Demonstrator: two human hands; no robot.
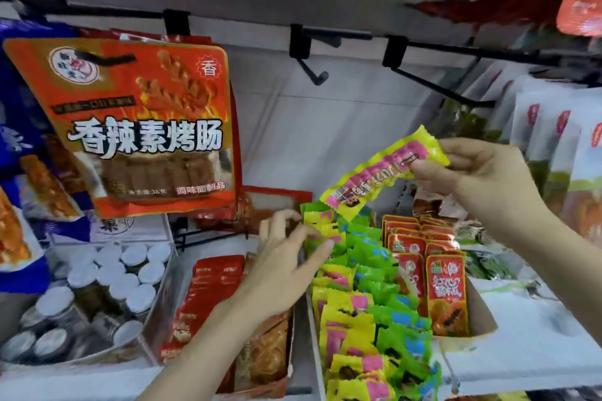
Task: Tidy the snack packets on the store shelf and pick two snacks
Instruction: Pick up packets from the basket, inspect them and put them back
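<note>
Looks like early-to-mid tidying to me: the right hand [485, 179] pinches one yellow-and-pink packet [384, 174] by its end, lifted above the display box [482, 324] at about 2 o'clock from it. The left hand [286, 267], fingers spread and loose, touches the back yellow packets [317, 226] at 12 o'clock of the row, gripping nothing. Green packets [368, 254] are jumbled, so sorting's left. Can't tell whether any snack is picked yet; print's too blurry, and the box runs off the bottom.

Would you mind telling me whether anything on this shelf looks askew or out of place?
Yes: the yellow-and-pink snack packets and green packets in the white box lean unevenly, while the red packets beside them stand in neat rows.
</note>
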